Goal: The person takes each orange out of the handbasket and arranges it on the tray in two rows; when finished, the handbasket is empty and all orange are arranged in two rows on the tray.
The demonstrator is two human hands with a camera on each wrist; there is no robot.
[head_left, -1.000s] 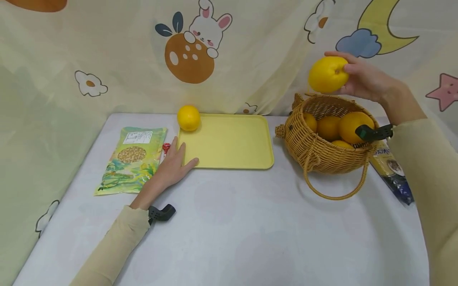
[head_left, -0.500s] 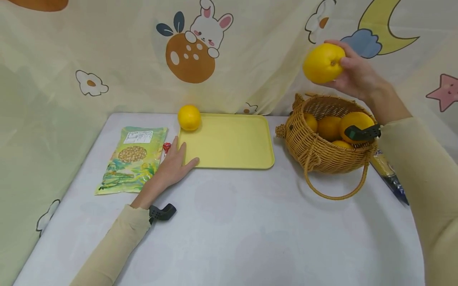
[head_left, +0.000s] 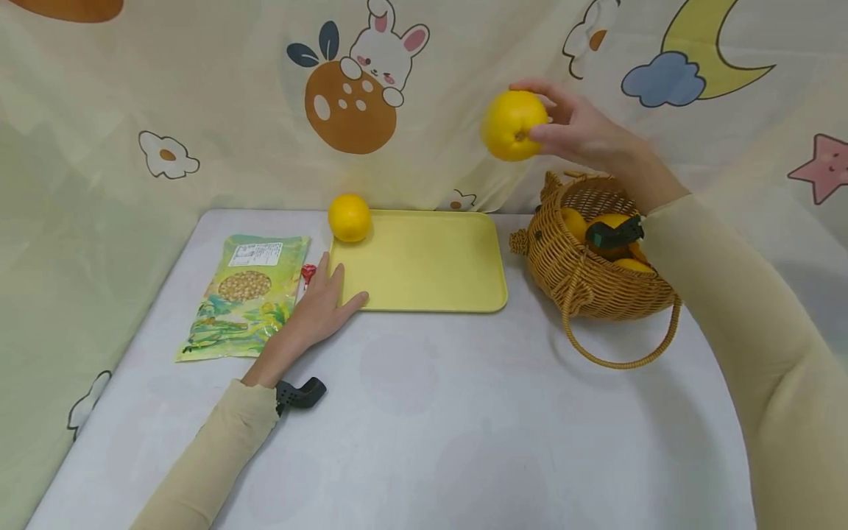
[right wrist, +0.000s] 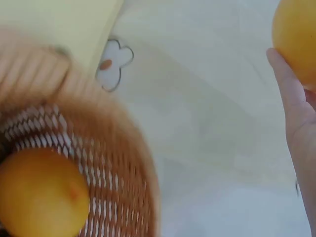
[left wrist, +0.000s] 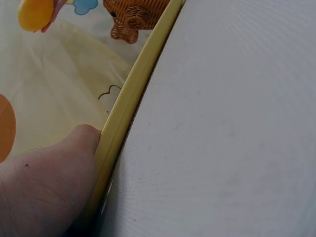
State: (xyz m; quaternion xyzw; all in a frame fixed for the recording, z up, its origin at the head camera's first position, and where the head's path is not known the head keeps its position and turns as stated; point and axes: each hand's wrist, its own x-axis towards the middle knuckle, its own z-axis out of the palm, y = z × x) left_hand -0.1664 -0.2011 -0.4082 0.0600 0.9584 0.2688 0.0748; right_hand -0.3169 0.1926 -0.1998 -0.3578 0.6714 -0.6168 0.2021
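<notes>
In the head view my right hand (head_left: 576,129) grips a yellow-orange citrus fruit, an orange (head_left: 515,126), up in the air between the tray and the basket. The wrist of that arm passes over the wicker basket (head_left: 596,294), which holds several more oranges (head_left: 573,223). My left hand (head_left: 318,305) rests with fingers spread on the near left corner of the yellow tray (head_left: 430,261). Another orange (head_left: 350,218) sits at the tray's far left corner. The left wrist view shows the left thumb (left wrist: 86,136) against the tray's rim.
Left of the tray lies a printed green-yellow bag (head_left: 245,294) with a window of pale kernels. A small red wrapped item (head_left: 308,273) is between bag and tray. The basket's handle (head_left: 623,364) hangs down in front. A patterned curtain (head_left: 232,88) stands behind the table.
My right hand has carried the orange leftward from above the basket, and its forearm now covers part of the basket. The left hand has stayed on the tray corner.
</notes>
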